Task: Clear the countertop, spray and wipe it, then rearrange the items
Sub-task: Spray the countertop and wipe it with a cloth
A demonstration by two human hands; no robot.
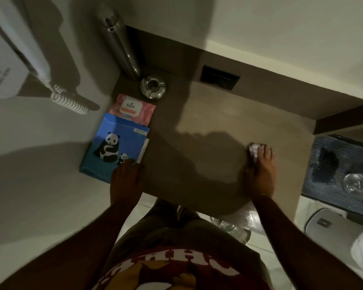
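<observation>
A brown countertop [208,126] runs across the middle of the head view. My right hand [261,170] presses a crumpled whitish wipe [254,150] flat onto its right part, fingers laid over the wipe. My left hand [126,176] rests palm down on the counter's front left edge, its fingertips touching the lower corner of a blue box with pandas [115,147]. Behind that box lies a pink pack of wet wipes [132,108]. A round metal ashtray [153,86] and a tall steel bottle [120,40] stand at the back left corner.
A black socket plate [219,77] sits in the back ledge. Right of the counter, a dark blue mat [333,166] holds a clear glass [358,183]. A white wall phone with coiled cord [69,101] hangs at left. A bin [323,222] stands on the floor.
</observation>
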